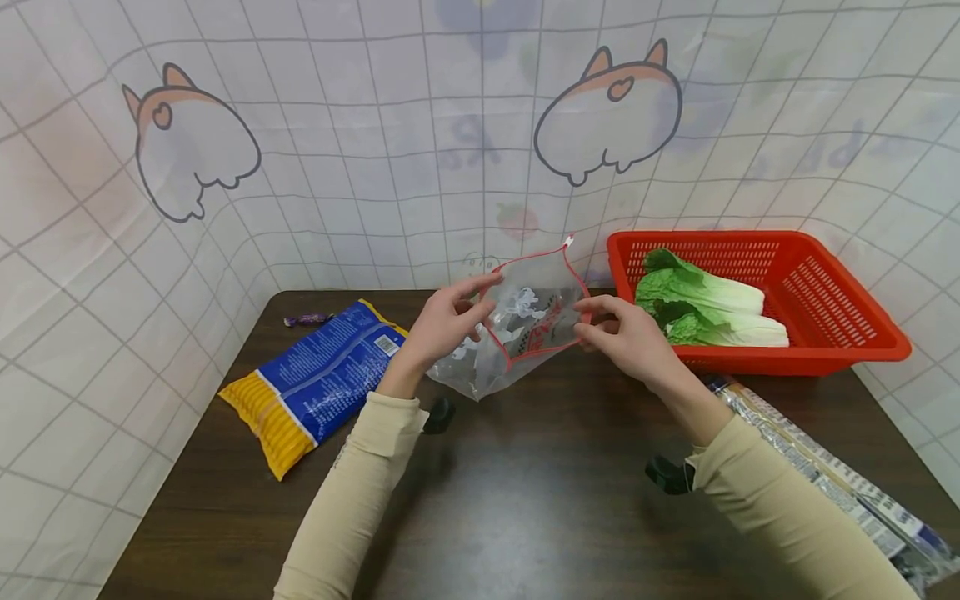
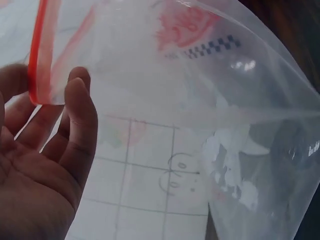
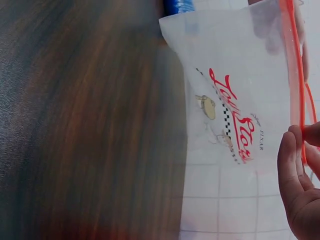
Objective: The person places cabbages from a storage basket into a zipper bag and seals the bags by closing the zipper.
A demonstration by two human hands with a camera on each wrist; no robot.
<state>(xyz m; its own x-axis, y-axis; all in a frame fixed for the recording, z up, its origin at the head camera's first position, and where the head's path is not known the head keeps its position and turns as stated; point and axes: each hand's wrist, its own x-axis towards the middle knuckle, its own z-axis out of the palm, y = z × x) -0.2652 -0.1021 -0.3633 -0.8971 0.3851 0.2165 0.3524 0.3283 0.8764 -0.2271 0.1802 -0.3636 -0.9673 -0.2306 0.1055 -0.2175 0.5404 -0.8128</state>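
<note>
Right now you've got a clear plastic zip bag with a red seal strip and red printed lettering lifted above the dark brown wooden table, held between both hands near the middle of the far edge. Your left hand pinches the bag's left rim, fingers curled around the red strip; the left wrist view shows the strip resting against your fingertips, with the clear film ballooning out to the right. Your right hand grips the opposite rim, and in the right wrist view your fingertips close on the red seal line just beside the red script logo. The bag's mouth stands open between your hands, and its lower corner hangs down toward the table; whether it touches the wood, I cannot tell.

Off to your right, a red perforated plastic basket sits on the table with a head of green-and-white leafy cabbage lying in it, close to your right hand. To your left lies a blue and yellow snack packet, flat on the table, with a small purple wrapped candy just beyond it. Near your right forearm, a long silvery printed package lies along the table's right edge. Both sleeves are beige.
</note>
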